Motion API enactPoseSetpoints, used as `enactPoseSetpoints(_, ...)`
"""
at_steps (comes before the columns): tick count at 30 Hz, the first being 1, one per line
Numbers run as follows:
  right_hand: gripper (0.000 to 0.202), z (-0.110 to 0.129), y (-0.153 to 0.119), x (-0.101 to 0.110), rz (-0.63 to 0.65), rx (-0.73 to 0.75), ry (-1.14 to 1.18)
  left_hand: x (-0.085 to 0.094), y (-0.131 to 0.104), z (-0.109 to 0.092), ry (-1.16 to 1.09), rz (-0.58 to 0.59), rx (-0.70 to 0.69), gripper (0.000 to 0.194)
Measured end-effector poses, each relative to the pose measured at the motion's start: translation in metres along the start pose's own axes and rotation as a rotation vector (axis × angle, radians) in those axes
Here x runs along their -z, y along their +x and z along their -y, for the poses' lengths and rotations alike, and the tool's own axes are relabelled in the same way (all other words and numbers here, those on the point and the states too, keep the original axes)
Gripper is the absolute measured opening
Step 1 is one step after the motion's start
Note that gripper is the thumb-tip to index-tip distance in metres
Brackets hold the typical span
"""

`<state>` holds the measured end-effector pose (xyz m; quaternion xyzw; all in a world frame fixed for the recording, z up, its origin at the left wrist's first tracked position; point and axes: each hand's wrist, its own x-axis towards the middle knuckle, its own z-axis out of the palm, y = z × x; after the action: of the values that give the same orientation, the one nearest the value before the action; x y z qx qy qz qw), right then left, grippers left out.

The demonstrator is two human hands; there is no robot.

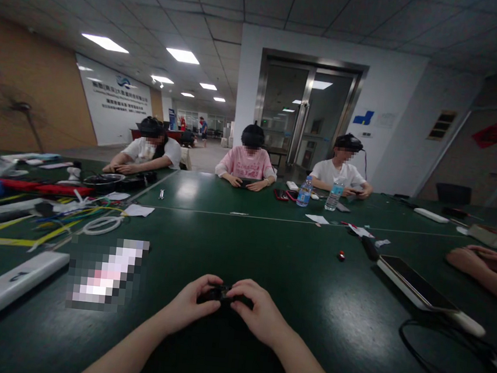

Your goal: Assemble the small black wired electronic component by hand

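A small black object (219,292) is held between my two hands, just above the green table (268,253). Its kind is hard to make out, as fingers cover much of it. My left hand (196,301) pinches its left side between thumb and fingers. On the other side my right hand (254,304) closes thumb and fingertips on its right end. To the left of my hands lies a pixelated bright slab (111,270), and a white elongated device (13,284) rests beyond it near the table's left edge.
White cable (103,225) and papers lie at left. A small red item (341,256), a phone on a white stand (415,282) and black cable (416,358) are at right. Two water bottles (334,195) stand farther back. Several people sit around; another person's hands (473,264) rest at right.
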<state>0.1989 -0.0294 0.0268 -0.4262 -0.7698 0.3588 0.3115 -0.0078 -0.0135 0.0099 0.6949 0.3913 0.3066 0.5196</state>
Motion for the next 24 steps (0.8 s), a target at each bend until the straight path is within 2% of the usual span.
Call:
enactPoseSetpoints(3, 0.021, -0.002, 0.000, 0.001, 0.003, -0.011, 0.006, -0.003, -0.001, -0.002, 0.093, -0.032, -0.004, 0.035)
enactPoseSetpoints(6, 0.021, -0.004, 0.000, 0.002, 0.005, -0.036, -0.020, -0.004, -0.001, -0.002, 0.284, -0.121, -0.022, 0.034)
enactPoseSetpoints(10, 0.025, -0.006, 0.001, 0.003, -0.014, -0.067, -0.070, -0.004, 0.001, 0.005, 0.479, -0.196, -0.130, 0.032)
enactPoseSetpoints(13, 0.028, -0.007, 0.001, 0.003, -0.005, -0.104, -0.087, -0.003, 0.001, 0.010, 0.540, -0.199, -0.165, 0.033)
enactPoseSetpoints(24, 0.027, -0.009, 0.003, 0.002, 0.004, -0.163, -0.123, -0.005, 0.000, 0.009, 0.657, -0.167, -0.112, 0.033)
